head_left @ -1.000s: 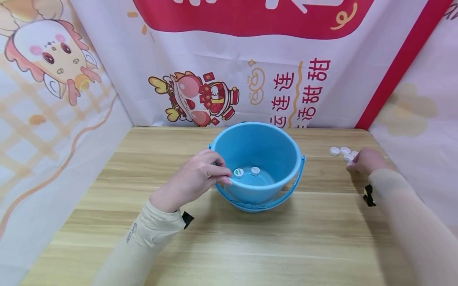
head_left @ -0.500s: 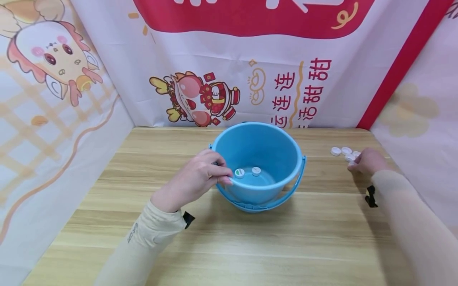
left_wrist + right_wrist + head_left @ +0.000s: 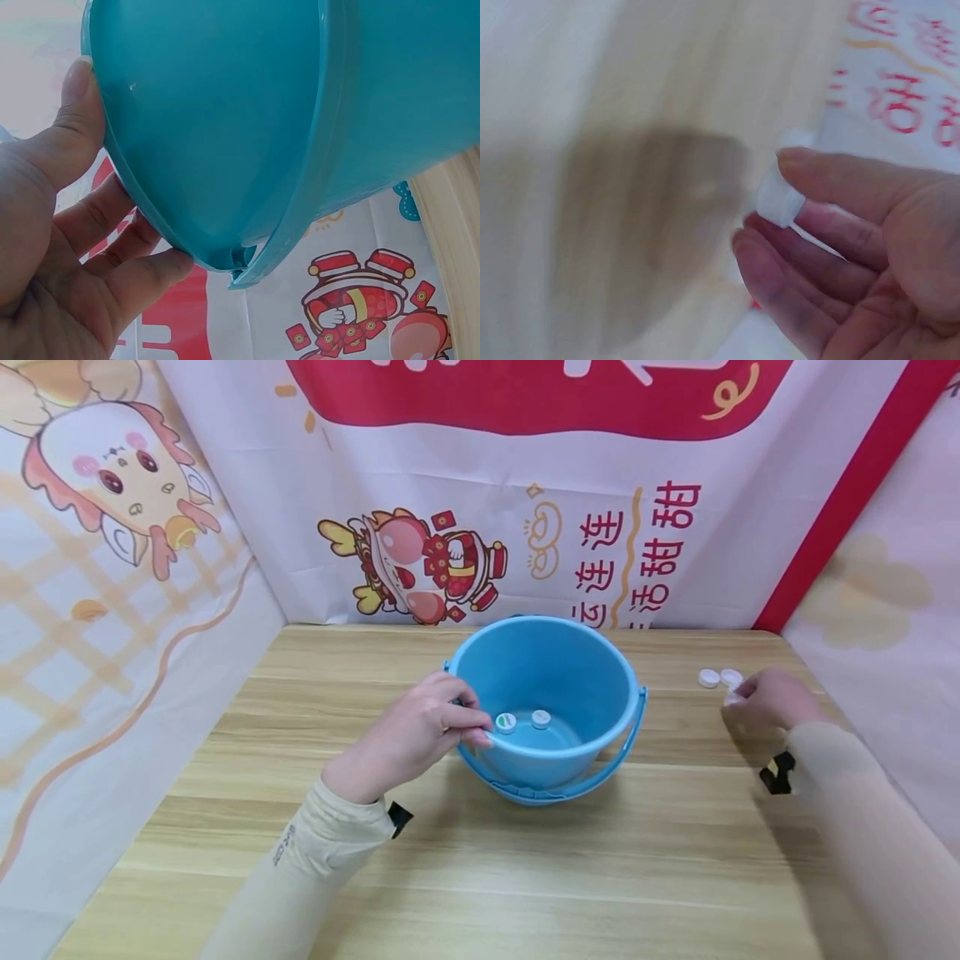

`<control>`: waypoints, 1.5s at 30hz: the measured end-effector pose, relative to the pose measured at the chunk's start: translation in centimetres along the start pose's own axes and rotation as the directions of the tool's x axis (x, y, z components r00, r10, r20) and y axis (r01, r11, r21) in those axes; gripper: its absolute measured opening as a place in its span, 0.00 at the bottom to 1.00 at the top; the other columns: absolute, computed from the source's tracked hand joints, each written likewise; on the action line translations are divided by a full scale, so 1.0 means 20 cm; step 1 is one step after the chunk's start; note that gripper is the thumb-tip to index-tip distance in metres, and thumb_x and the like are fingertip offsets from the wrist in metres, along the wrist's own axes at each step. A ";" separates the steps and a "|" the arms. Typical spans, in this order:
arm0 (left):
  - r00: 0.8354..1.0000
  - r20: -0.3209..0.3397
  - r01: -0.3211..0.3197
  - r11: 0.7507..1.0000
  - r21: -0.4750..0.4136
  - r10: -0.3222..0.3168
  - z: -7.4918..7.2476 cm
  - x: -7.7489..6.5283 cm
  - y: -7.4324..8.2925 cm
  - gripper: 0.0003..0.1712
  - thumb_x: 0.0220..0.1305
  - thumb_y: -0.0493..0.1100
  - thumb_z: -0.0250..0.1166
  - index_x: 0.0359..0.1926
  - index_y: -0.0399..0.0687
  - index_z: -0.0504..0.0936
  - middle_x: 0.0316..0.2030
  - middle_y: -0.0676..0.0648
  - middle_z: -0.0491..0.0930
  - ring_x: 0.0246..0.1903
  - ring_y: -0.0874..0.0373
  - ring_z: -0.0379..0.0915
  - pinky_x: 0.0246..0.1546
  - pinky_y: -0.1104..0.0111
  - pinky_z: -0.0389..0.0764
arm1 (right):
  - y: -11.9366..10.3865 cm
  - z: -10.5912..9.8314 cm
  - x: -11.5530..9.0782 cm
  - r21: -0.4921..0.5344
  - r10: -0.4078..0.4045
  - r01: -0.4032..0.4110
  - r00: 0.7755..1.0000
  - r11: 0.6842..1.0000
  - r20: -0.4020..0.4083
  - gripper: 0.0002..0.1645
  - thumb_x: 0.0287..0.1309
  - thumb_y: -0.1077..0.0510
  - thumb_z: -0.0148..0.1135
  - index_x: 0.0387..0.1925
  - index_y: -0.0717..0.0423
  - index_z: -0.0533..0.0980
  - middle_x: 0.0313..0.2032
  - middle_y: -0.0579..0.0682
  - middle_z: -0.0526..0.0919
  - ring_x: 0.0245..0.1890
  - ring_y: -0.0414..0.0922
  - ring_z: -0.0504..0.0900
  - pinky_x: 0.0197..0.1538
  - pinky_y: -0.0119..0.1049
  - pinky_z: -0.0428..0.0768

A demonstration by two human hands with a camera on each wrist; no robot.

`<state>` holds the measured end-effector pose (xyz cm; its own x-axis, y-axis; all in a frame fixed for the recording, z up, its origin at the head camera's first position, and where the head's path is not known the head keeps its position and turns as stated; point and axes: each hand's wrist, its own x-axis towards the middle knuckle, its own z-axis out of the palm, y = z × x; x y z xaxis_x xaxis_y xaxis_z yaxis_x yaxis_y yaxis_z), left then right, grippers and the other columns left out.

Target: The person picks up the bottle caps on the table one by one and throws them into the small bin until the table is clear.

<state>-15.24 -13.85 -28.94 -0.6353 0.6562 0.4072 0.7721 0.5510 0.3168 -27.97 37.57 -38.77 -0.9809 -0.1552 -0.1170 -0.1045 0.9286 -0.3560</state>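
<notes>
In my head view, the left hand (image 3: 420, 727) grips a round blue plastic bucket (image 3: 551, 664) by its rim, two round white caps (image 3: 540, 720) inside near that hold; left wrist, thumb and fingers bend round it; right wrist, the right hand (image 3: 904, 259) tightly pinches another white cap (image 3: 780, 201).

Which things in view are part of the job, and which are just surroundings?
Job, apparently:
blue bucket, held by the left hand
white cap, pinched in the right hand
green-marked cap and second cap, inside the bucket
loose caps beside the right hand

Surroundings:
wood-grain table
printed backdrop
patterned left hanging
</notes>
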 end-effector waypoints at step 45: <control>1.000 -0.013 0.007 1.000 -0.024 -0.007 0.00 -0.01 -0.01 0.13 0.54 0.42 0.75 0.43 0.49 0.91 0.36 0.52 0.79 0.42 0.58 0.68 0.37 0.71 0.78 | -1.56 -0.56 -0.19 0.249 -0.403 0.453 0.886 0.856 -0.229 0.31 0.55 0.42 0.72 0.58 0.47 0.79 0.46 0.48 0.82 0.40 0.47 0.80 0.41 0.37 0.83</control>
<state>-15.23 -14.02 -29.10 -0.6408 0.6451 0.4162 0.7677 0.5432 0.3399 -22.76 12.89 -16.81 -0.8648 -0.4345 0.2517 -0.4932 0.6407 -0.5885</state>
